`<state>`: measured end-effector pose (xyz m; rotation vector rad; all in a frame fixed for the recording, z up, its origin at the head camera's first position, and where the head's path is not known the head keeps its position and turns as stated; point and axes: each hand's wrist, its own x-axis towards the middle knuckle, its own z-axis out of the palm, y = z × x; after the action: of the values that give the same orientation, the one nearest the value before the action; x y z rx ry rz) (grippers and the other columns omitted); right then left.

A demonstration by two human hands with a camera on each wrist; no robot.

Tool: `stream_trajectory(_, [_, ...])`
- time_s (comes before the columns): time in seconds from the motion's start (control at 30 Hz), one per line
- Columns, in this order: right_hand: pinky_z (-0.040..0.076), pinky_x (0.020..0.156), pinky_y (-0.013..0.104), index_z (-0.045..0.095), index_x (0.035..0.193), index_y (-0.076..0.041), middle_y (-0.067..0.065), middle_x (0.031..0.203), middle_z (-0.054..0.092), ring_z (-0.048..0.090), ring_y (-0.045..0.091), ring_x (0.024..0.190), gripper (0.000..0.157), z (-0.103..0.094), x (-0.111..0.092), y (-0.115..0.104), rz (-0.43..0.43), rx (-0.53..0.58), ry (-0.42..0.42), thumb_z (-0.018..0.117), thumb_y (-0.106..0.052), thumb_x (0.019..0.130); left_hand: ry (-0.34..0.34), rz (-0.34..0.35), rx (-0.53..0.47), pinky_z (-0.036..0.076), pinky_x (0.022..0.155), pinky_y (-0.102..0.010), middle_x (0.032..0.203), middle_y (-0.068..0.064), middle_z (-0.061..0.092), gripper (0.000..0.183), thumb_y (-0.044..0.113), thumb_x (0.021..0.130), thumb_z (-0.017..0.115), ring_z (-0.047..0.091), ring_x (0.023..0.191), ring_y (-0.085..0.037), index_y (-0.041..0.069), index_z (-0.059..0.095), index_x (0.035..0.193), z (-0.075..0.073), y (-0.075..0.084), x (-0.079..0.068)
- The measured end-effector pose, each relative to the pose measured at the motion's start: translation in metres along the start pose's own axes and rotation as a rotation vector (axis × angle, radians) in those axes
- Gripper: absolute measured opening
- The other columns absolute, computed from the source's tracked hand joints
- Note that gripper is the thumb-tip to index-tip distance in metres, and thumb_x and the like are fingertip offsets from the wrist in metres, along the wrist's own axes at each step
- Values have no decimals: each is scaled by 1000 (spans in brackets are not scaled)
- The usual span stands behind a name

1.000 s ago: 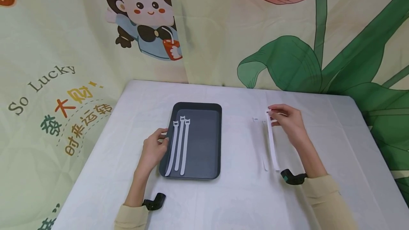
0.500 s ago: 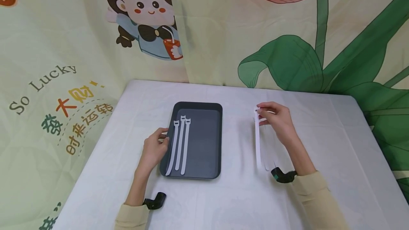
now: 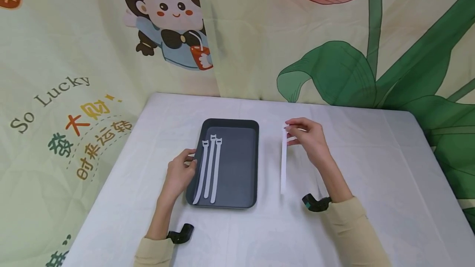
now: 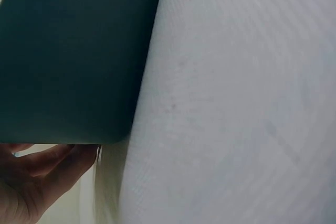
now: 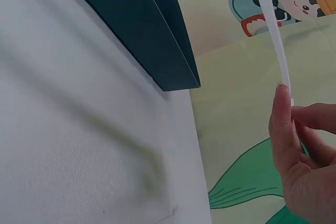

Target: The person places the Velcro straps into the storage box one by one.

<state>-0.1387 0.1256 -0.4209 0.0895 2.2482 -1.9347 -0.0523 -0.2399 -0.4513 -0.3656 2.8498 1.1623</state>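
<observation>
Over on the right side of the desk [image 3: 230,238], the right hand [image 3: 309,139] is pinching a white strap [image 3: 283,162], thumb and fingertips closing together on its far end. Little gap is showing there, and nothing else is sitting in that grip! The strap is running from the fingers toward the desk's near edge, just beside the tray's right edge without touching it; whether its lower tip is touching the desk, I cannot tell.

Now to the dark tray [image 3: 237,168], which is resting a little left of the desk's middle, its long sides running from far edge to near edge. The left hand [image 3: 182,172] is touching its left edge, fingers bending, thumb and forefinger tips meeting the rim slightly apart. Whether they are pinching it, I cannot tell, as the tray's corner is hiding the tips in the left wrist view.

Inside, three white straps [image 3: 209,168] are lying side by side along the tray's left edge, slotted heads pointing at its far edge. The leftmost is curving its tail toward the near left corner. A black wrist camera [image 3: 316,203] is sitting on the right wrist, and beyond the desk's far edge a printed backdrop [image 3: 245,52] is hanging, showing a cartoon figure [image 3: 174,15].
</observation>
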Motion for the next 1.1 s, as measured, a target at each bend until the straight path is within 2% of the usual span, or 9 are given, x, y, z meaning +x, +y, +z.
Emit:
stream_trajectory(0.4, [63,76,38,69,122,-3,17,117,67,68,26,87,28,24,0,-5,-29,52,-13,69,-18,99,5,3,-3,59,77,-44,117,-28,71,39,5,100,54,73,93,-36,0,60,138,1,1,-1])
stream_trajectory(0.9, [63,70,35,71,117,1,17,111,66,68,28,84,22,57,6,-5,-56,132,-63,69,-11,98,9,-8,6,58,76,-42,117,-26,71,38,6,100,55,71,90,-34,2,60,138,1,2,0])
stream_trajectory(0.97, [63,72,36,71,115,0,16,110,67,68,26,83,21,61,7,-5,-56,137,-71,69,-11,97,11,-8,6,58,77,-43,117,-26,71,38,6,100,55,72,91,-34,2,61,138,1,2,0])
stream_trajectory(1.1, [62,79,47,72,113,-1,16,109,67,68,27,82,20,68,9,-7,-48,159,-88,70,-10,96,10,-7,4,58,77,-43,117,-26,71,38,6,100,55,72,91,-34,2,61,137,1,1,1])
